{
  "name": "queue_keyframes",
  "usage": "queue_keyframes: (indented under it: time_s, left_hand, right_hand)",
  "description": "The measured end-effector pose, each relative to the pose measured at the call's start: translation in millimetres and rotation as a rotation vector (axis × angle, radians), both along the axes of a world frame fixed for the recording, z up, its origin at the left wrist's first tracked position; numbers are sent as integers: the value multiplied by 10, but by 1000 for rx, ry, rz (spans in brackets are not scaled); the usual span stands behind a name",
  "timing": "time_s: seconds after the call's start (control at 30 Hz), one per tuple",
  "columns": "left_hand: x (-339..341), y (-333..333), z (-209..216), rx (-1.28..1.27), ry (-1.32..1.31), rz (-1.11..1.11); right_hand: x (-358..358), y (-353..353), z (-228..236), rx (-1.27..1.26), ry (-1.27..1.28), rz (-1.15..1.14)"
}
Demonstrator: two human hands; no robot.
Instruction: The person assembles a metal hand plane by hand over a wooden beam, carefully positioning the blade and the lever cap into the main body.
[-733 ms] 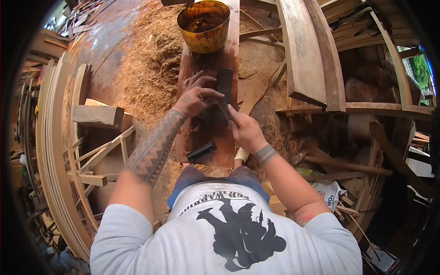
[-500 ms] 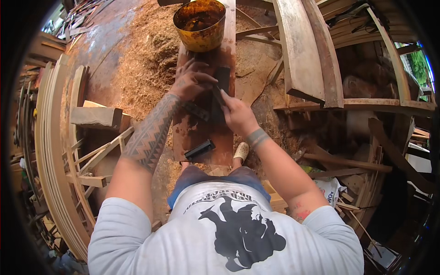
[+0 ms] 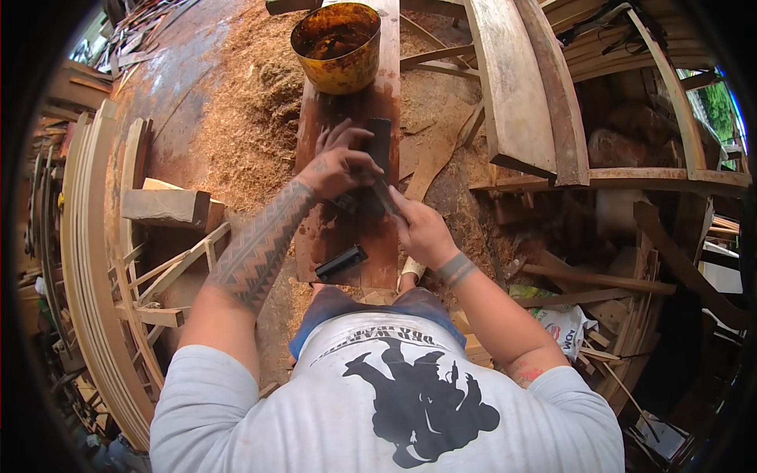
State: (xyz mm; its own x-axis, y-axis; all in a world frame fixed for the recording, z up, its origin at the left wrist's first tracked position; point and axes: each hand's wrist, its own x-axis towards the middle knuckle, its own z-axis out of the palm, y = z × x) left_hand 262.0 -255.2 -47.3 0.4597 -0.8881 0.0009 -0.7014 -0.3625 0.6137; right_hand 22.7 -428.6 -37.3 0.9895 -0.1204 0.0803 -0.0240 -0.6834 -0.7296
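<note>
A wooden plank, wet and reddish brown, runs away from me between my legs. On it lies a dark, flat rectangular stone. My right hand is closed on the near end of a narrow flat metal blade, slanted over the stone. With thumb and forefinger, my left hand presses the blade's far part; its other fingers are raised and bent. A black block-like tool rests near the plank's close end. Another dark piece lies beside my left wrist, partly hidden.
A stained yellow tub with dark liquid stands on the plank's far part. Wood shavings heap up to the left. Thick boards lean at the right, stacked strips at the left. A wooden block juts out at left.
Both hands have drawn slightly toward me with the blade, uncovering more of the stone's far end. The view has shifted a little.
</note>
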Motion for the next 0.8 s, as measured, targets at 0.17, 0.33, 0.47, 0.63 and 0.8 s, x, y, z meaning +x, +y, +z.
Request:
queue_keyframes:
  time_s: [0.17, 0.33, 0.47, 0.63, 0.8]
  left_hand:
    - [-93, 29, 70, 3, -14, 31]
    - [225, -49, 127, -23, 10, 100]
    - [-99, 25, 121, 0, 0, -2]
    - [-317, 105, 156, 9, 19, 32]
    - [91, 108, 117, -5, -51, 118]
  right_hand:
    - [15, -3, 40, -2, -17, 17]
    - [385, -5, -44, -28, -77, -21]
    - [28, 21, 41, 6, -1, 17]
    - [-128, 27, 77, 9, 31, 36]
    - [360, 16, -46, -24, -56, 26]
